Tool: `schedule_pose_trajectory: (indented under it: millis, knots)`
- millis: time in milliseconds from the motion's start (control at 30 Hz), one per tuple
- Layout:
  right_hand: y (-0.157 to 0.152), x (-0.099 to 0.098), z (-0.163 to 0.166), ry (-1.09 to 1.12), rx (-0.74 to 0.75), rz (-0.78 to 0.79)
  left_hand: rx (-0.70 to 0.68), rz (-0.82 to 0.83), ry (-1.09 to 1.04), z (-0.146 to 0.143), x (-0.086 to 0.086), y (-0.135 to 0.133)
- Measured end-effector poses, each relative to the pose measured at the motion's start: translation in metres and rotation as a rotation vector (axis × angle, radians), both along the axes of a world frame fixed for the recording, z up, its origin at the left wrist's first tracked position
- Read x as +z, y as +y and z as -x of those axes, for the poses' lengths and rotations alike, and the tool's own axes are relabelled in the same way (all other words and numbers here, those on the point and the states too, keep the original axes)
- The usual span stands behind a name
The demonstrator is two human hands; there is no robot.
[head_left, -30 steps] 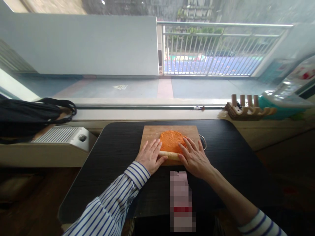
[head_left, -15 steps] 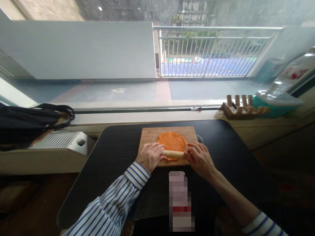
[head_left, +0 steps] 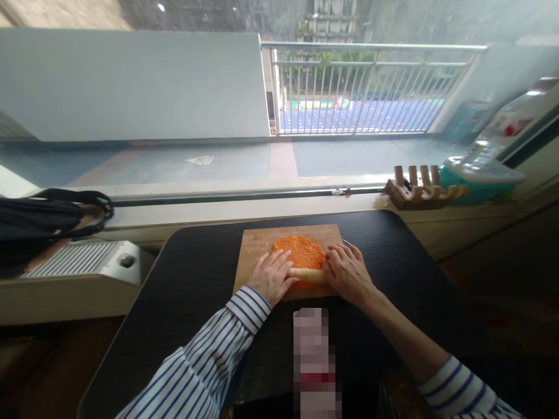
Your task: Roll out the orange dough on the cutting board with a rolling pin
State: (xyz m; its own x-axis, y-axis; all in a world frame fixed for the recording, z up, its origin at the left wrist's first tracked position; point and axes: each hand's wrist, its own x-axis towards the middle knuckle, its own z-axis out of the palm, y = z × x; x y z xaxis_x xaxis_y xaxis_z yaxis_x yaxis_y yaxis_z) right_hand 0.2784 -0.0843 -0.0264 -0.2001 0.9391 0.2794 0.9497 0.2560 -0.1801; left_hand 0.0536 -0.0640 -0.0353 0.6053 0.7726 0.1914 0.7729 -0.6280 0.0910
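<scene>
A flattened round of orange dough (head_left: 299,251) lies on a wooden cutting board (head_left: 255,240). Across its near part runs a pale wooden rolling pin (head_left: 308,274), lying left to right. My left hand (head_left: 271,276) is over the pin's left end, fingers pointing forward and the thumb along its near side. Over the right end is my right hand (head_left: 348,274), its fingers bent around the pin. Both palms hide the ends of the pin, and a strip of dough shows on its near side.
The board rests on a black table (head_left: 196,273) below a window. On the sill at right are a wicker basket (head_left: 414,198) with wooden-handled items, a teal container (head_left: 476,185) and a large plastic bottle (head_left: 502,128). A black bag (head_left: 39,218) lies at left. A blurred pixelated patch covers the front.
The whole view has shifted slightly, so the table and board appear further left. Both hands keep their hold on the rolling pin, which stays over the dough's near part.
</scene>
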Motion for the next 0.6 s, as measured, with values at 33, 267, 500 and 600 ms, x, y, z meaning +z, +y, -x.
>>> schedule_pose_trajectory:
  millis: [33, 267, 500, 600]
  knots:
    - [0.001, 0.000, 0.002, -0.011, -0.010, 0.003, 0.014, -0.003, 0.011, -0.001, 0.001, 0.000]
    - [0.013, -0.004, 0.002, -0.064, -0.089, 0.070, 0.101, 0.046, 0.067, -0.014, 0.004, 0.011]
    - [0.037, -0.004, 0.000, -0.053, -0.158, 0.073, 0.165, 0.154, 0.120, -0.021, 0.006, 0.032]
    - [0.045, -0.003, 0.000, -0.039, -0.189, 0.101, 0.192, 0.182, 0.128, -0.023, 0.007, 0.039]
